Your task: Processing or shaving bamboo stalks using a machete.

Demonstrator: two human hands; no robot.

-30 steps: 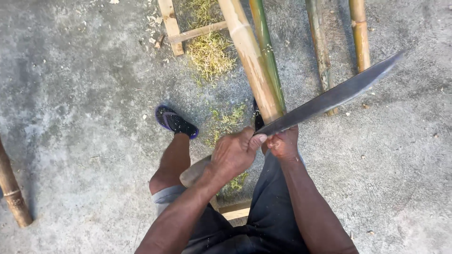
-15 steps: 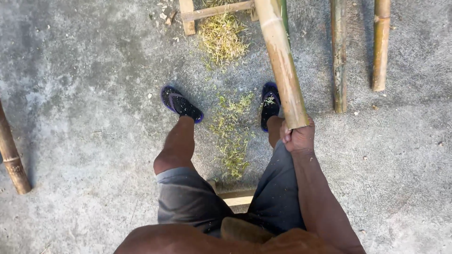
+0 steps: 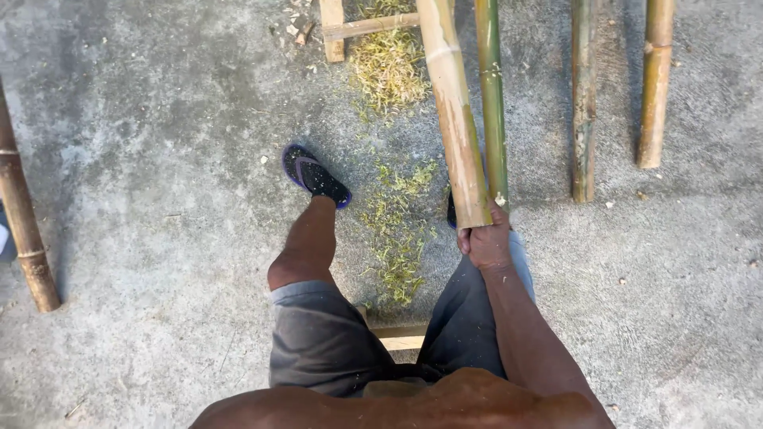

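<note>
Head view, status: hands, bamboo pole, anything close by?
Right hand gripping near end of thick tan bamboo pole. Left hand out of view. Thin green bamboo stalk alongside, pale green shavings on concrete between the feet.

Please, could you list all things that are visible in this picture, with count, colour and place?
held bamboo pole: 1, tan, centre, near end in right hand
green bamboo pole: 1, green, just right of held pole
bamboo poles on floor: 2, brownish, upper right
bamboo pole: 1, brown, left edge
wooden frame: 1, pale, top centre
shavings: scattered, yellow-green, between feet
concrete floor: grey
sandal: 1 clear, dark blue
right hand: grip closed on held pole
left hand: not visible
</note>
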